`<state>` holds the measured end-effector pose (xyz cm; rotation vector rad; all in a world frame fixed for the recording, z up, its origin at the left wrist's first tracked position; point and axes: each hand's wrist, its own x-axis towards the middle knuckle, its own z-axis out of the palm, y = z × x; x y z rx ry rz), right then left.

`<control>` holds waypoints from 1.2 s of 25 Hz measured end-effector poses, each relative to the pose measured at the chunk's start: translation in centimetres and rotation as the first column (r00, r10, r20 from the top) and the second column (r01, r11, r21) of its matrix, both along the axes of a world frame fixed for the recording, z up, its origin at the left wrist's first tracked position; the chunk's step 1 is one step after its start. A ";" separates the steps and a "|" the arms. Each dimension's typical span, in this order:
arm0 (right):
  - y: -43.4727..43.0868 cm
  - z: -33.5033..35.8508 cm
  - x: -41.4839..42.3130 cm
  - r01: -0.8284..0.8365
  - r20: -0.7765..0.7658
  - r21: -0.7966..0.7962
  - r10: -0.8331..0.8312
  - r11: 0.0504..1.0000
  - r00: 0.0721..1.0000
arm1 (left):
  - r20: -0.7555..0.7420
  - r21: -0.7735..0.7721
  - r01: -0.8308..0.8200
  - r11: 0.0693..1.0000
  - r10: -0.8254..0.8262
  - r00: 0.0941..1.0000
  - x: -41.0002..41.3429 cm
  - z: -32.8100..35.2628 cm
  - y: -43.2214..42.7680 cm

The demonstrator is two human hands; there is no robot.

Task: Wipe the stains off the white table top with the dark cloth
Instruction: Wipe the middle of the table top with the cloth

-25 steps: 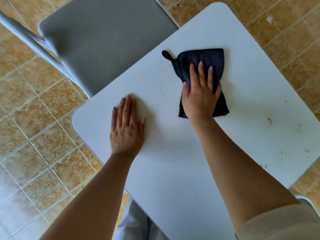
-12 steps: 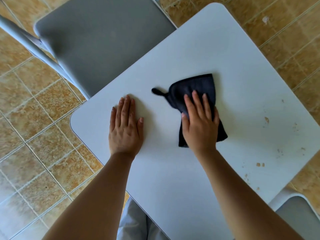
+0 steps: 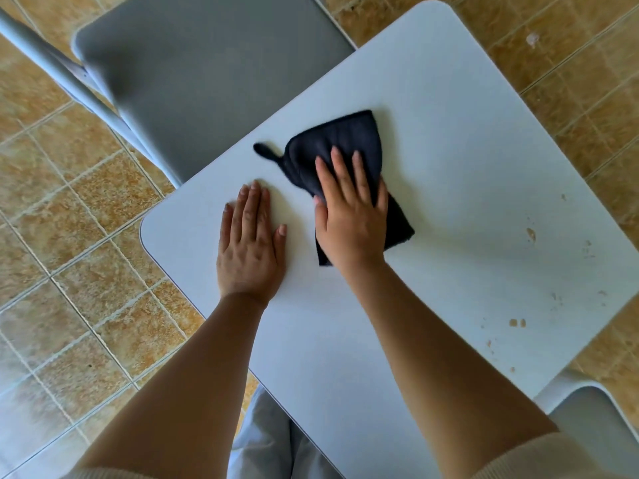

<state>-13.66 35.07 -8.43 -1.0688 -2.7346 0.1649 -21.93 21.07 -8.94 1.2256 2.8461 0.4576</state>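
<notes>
- Floor: tan mottled square tiles with pale grout lines, glossy, all around the furniture.
- Folding chair at upper left: flat grey seat with rounded corners, pale metal tube frame running diagonally along its left side; the seat's near edge tucks under the worktop rim.
- Worktop: smooth matte white slab, rounded corners, thin dark edge line, set diagonally in view.
- Left hand: flat on the worktop near its left corner, palm down, four fingers pressed together and straight, thumb angled out to the right; it touches nothing but the surface.
- Dark cloth: navy to black, soft ribbed-looking fabric, folded into a rough wedge, with a small hanging loop sticking out on its left; it lies on the worktop's middle, just right of the left hand.
- Right hand: palm down on the cloth's near half, fingers slightly spread and extended, pressing it flat to the worktop; cloth shows beyond the fingertips and at the right of the wrist.
- Stains: small brown flecks and smears scattered on the worktop's right part, well apart from the cloth, some near the lower right edge.
- Second chair at lower right corner: grey seat, white rounded rim, only partly in view.
</notes>
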 end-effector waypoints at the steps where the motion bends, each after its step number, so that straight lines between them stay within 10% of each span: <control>1: -1.0 0.2 1.8 -0.022 0.004 0.001 0.022 1.000 1.000 | -0.001 0.005 0.003 1.000 -0.003 1.000 0.1 0.0 0.0; 11: 2.3 0.8 5.7 0.267 0.088 -0.057 -0.262 0.962 0.961 | 0.042 -0.037 -0.022 0.999 0.024 0.999 0.5 0.7 -1.9; 22: -6.1 1.0 10.5 -0.128 0.086 -0.026 0.130 0.991 0.988 | 0.063 -0.063 -0.160 0.985 0.164 0.984 3.7 0.2 -6.2; 30: 2.0 1.2 4.6 0.247 0.128 -0.117 -0.232 0.962 0.964 | 0.069 -0.079 -0.153 0.985 0.159 0.985 3.6 0.3 -6.2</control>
